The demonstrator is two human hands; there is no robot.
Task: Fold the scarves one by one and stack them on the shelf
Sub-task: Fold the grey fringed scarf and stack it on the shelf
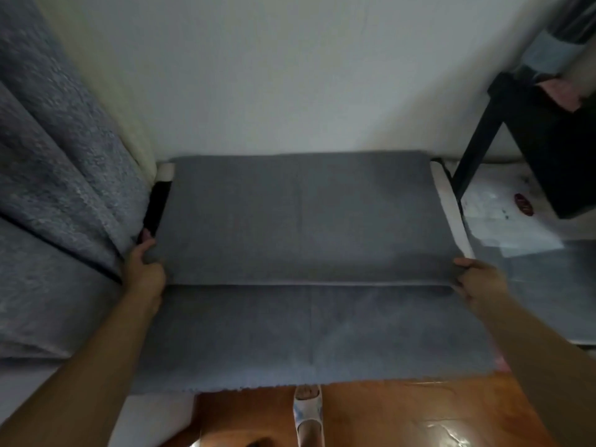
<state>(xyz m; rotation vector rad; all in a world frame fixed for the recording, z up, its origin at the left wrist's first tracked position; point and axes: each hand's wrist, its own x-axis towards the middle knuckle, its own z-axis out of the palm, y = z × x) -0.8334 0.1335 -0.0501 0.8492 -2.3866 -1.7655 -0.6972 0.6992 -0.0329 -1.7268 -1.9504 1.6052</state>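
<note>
Between both hands' grip, grey scarf (pixel 300 240) stretched

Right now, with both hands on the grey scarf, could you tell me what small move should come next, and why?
Probably lay the held fold flat: the left hand and right hand each pinch an end of the grey scarf, whose lower half hangs unfolded.

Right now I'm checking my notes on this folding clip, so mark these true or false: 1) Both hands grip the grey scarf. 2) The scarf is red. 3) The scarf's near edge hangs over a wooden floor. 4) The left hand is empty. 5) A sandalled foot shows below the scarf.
1) True: the left hand and right hand each grip a side of the grey scarf.
2) False: it is grey.
3) True: it hangs above the wooden floor.
4) False: it grips the scarf.
5) True: the foot is there.
</note>
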